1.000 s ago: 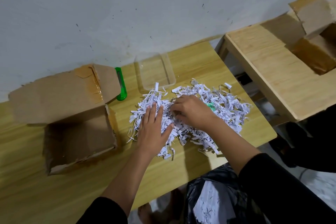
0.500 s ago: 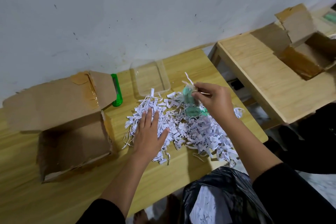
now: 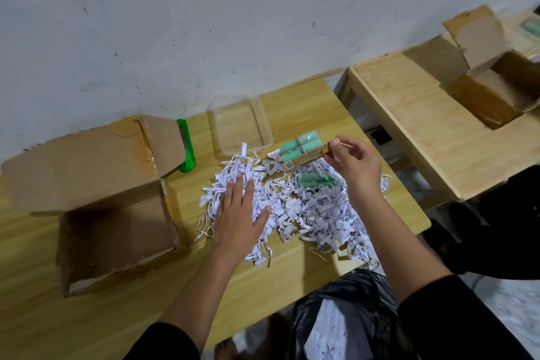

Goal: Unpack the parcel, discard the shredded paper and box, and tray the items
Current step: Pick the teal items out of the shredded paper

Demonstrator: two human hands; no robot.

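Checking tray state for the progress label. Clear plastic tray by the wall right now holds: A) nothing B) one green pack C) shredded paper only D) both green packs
A: the clear tray shows only bare bottom; one green pack is held above the table in the right hand, and the other green pack lies in the shredded paper.

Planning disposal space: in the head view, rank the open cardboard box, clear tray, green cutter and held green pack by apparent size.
1. Open cardboard box
2. Clear tray
3. Held green pack and green cutter: similar, unranked; the pack is raised nearer the camera.
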